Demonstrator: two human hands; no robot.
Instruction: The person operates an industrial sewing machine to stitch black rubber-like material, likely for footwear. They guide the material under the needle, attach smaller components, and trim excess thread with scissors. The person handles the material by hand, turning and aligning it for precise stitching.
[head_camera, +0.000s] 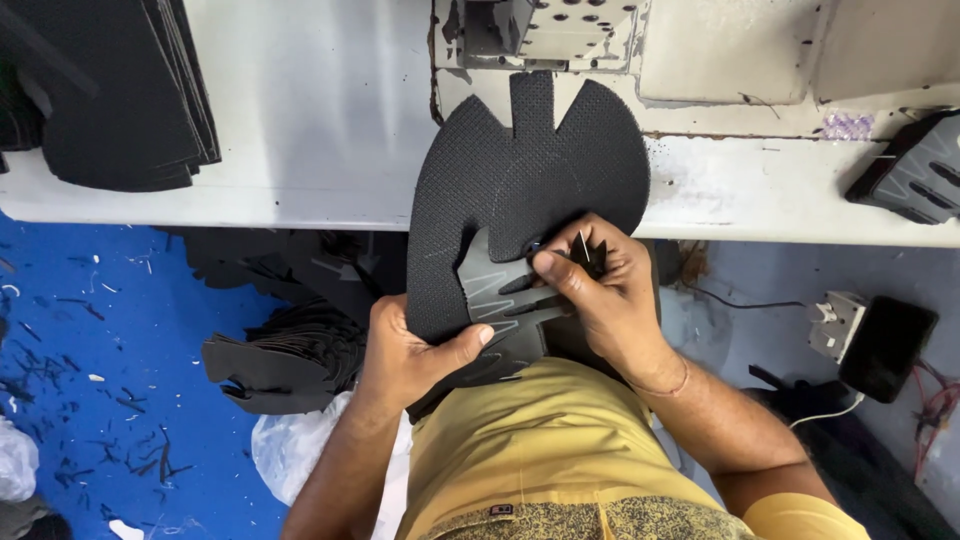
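The black, textured mesh shoe-upper panel (520, 190) is standing tall over the person's lap, its long axis running away from the body, the narrow centre tab pointing up toward the pale grey worktable (320, 120) and its rounded lobes flaring out either side. Its surface is showing a fine woven grain, matte and flexible, with curved cut edges. The left hand (410, 350) is gripping the panel's lower left edge, thumb pressing across the front. The right hand (600, 290) is pinching a dark grey, smooth, strappy overlay piece (500, 290) with cut-out slots against the panel's lower middle, fingertips clenching tight; a thin pale sliver is showing between those fingers, too small to identify. Left of the panel, a stack of flat black cut sheets (120, 90) is sitting on the table, and below left more black cut pieces (290, 350) are piling over the blue floor (100, 330). Far right of the panel, another grey-slotted black piece (915, 170) is lying on the table.
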